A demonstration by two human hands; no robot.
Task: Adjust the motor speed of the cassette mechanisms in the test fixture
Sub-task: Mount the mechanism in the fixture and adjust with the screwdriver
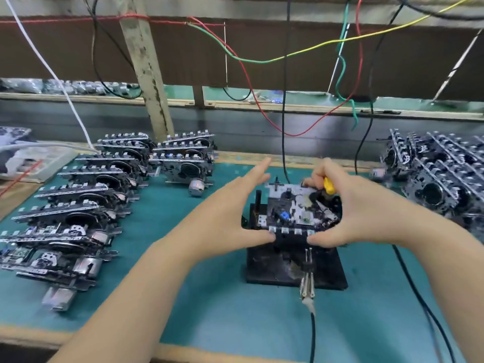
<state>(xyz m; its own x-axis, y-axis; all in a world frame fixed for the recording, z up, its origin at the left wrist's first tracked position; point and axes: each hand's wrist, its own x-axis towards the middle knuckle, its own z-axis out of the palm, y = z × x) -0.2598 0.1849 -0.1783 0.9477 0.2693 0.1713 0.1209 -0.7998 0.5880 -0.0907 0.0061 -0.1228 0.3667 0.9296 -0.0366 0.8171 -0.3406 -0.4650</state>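
Both hands are bracketing a cassette mechanism (290, 208) that is sitting in the black test fixture (293, 260) on the green mat (209, 297). Fingers of the right hand (358, 205) are curling round a small yellow-handled screwdriver (328, 186) over the far right corner of the unit, while its thumb is pressing against the front row of keys. Opposite, the left hand (235, 208) is lying open, fingers straight and reaching forward, thumb touching the front left edge. Judging by its thin stamped metal plates and small plastic parts, this unit is probably light but easily bent or knocked out of its seat, so it is best steadied by the edges of the frame, away from the flywheel and belt. Its speed trimmer is likely tiny and delicate, calling for gentle turns. Rows of other mechanisms (78, 205) are lying at the left, and a heap (440, 174) is waiting at the right.
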